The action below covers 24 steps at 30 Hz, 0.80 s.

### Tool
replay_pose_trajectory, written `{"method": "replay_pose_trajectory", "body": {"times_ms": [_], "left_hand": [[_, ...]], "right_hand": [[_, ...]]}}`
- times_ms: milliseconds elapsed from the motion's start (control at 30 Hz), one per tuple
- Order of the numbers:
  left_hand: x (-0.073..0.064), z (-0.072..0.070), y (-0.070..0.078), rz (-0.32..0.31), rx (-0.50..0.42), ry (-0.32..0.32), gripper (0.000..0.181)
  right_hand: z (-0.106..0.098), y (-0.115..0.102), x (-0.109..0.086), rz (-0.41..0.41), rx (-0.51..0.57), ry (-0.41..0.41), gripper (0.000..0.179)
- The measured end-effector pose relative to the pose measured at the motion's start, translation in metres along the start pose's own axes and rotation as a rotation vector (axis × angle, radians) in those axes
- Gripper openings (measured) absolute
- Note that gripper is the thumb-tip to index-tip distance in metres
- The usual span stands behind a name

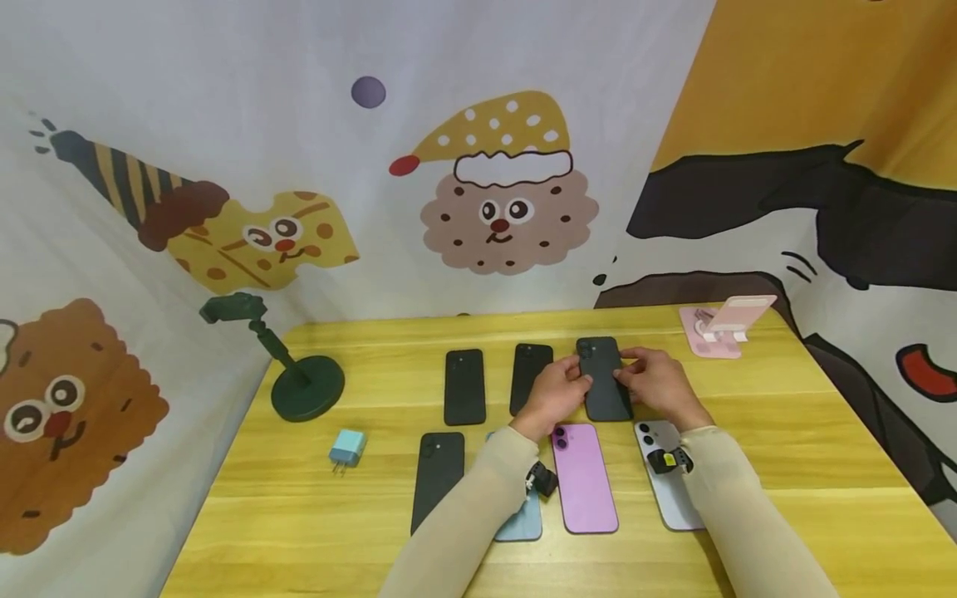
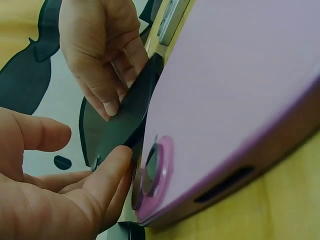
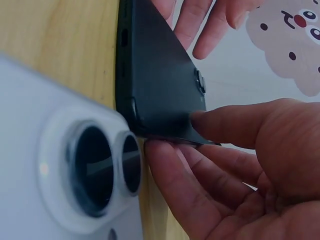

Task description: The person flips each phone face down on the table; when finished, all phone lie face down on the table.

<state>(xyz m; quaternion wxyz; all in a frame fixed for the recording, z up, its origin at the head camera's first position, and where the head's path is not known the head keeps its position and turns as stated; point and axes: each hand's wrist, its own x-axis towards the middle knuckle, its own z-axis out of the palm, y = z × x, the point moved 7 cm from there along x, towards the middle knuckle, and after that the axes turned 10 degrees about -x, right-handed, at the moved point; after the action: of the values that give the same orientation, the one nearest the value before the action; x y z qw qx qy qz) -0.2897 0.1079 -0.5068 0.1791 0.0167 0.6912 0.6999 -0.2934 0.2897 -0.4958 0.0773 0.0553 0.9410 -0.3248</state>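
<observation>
- We have both hands on one dark phone (image 1: 604, 378) in the far row of the bench (image 1: 785, 432), the rightmost of three dark phones lying there.
- Our left hand (image 1: 555, 397) pinches its left edge, thumb against the side; our right hand (image 1: 658, 384) clamps the right edge, fingers curled under and thumb on top.
- From the right wrist view the phone's (image 3: 160, 85) near corner looks tipped up off the wood, so we judge the lift as just begun, with the phone not yet clear of the bench.
- The other phones lie flat in their rows: the two dark ones (image 1: 464, 386) to the left, a dark one (image 1: 437, 480) in the near row, then a blue one (image 1: 527, 519) mostly hidden under our left sleeve, the pink phone (image 1: 584, 477) and the white phone (image 1: 668, 482).
- Room is tight on the near side: the pink phone sits just beside the held one, the white phone close under our right wrist.
- To the far right stands a pink stand (image 1: 719, 328), near the bench edge; open wood lies between it and our right hand.
- Well to the left sit a green stand (image 1: 302, 384) and a small blue charger (image 1: 347, 448), out of our way.
</observation>
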Motion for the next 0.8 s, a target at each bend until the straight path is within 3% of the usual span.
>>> {"method": "replay_pose_trajectory", "body": {"times_ms": [300,600,733,800], "left_hand": [[-0.002,-0.004,0.002,0.015,0.026,0.015,0.053],[-0.002,-0.007,0.002,0.003,-0.088,-0.001,0.052],[-0.002,-0.013,0.003,0.005,-0.127,-0.02,0.05],[-0.002,-0.017,0.005,0.019,-0.102,-0.025,0.047]], "right_hand": [[0.001,0.003,0.001,0.018,0.04,-0.03,0.057],[-0.002,-0.001,-0.003,0.012,0.067,-0.043,0.056],[-0.008,-0.006,-0.006,-0.019,0.026,-0.019,0.055],[-0.011,-0.011,-0.007,-0.054,-0.015,0.01,0.059]]}}
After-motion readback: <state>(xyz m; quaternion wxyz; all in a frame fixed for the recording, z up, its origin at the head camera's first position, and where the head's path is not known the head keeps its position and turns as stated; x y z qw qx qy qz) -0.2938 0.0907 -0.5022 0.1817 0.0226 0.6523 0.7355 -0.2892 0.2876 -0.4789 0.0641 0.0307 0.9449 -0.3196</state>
